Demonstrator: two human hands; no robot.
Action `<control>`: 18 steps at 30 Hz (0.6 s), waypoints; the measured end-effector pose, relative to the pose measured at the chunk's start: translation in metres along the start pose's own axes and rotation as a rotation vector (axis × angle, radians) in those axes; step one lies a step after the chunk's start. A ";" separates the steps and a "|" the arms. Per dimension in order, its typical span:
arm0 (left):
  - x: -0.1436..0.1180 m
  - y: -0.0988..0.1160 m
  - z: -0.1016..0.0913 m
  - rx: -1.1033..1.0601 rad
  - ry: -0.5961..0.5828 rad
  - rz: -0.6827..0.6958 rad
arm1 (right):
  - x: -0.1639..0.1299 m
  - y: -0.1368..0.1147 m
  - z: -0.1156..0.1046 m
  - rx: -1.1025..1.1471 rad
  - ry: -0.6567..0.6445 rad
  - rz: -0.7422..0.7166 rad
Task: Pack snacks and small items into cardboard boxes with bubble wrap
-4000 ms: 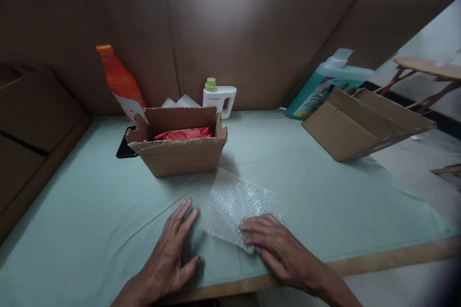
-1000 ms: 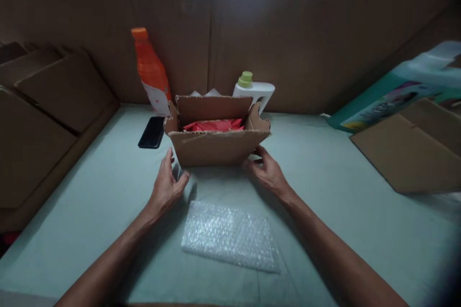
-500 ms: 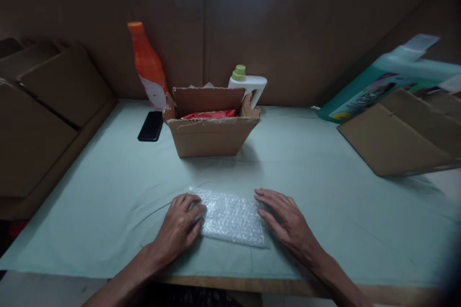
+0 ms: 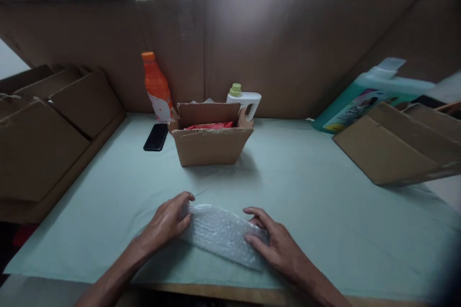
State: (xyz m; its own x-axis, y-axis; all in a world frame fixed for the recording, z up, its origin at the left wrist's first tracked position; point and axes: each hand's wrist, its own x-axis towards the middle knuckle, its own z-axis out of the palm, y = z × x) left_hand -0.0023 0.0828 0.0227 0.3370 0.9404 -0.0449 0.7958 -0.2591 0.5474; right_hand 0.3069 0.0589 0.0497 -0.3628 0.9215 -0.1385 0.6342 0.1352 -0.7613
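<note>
A flat piece of bubble wrap (image 4: 219,232) is held slightly tilted over the cloth near the table's front edge. My left hand (image 4: 171,218) grips its left end, thumb in front and fingers behind. At the right end, my right hand (image 4: 272,240) is closed on it between thumb and fingers. Whether anything lies inside the wrap I cannot tell. Beyond my hands stands an open cardboard box (image 4: 211,146) with a red package (image 4: 211,125) showing inside.
A black phone (image 4: 155,137) lies left of the box. Behind stand an orange bottle (image 4: 157,88) and a white bottle with a green cap (image 4: 248,99). Cardboard boxes (image 4: 39,153) line the left; a teal jug (image 4: 355,100) and another carton (image 4: 389,146) are at right.
Both hands have closed on the bubble wrap's ends and raised it off the cloth, tilting it. The camera view has tipped upward, showing the room above the cardboard wall.
</note>
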 end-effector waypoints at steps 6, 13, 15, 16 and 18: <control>0.056 0.027 -0.028 0.363 -0.025 0.218 | -0.024 -0.012 0.058 0.234 -0.057 -0.014; 0.021 0.017 0.008 0.151 0.191 0.366 | -0.027 -0.012 0.078 0.480 -0.084 0.134; -0.024 0.011 0.013 0.030 0.177 0.399 | -0.028 -0.011 0.075 0.629 -0.116 0.252; -0.045 0.012 0.016 0.006 0.139 0.399 | -0.028 -0.010 0.073 0.692 -0.132 0.287; -0.077 0.019 0.024 0.013 0.103 0.408 | -0.028 -0.009 0.072 0.782 -0.138 0.300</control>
State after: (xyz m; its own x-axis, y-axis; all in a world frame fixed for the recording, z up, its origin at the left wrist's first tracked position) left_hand -0.0010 0.0006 0.0163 0.5741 0.7772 0.2576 0.6143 -0.6169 0.4920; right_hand 0.2626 0.0055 0.0146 -0.3671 0.8184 -0.4421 0.0805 -0.4456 -0.8916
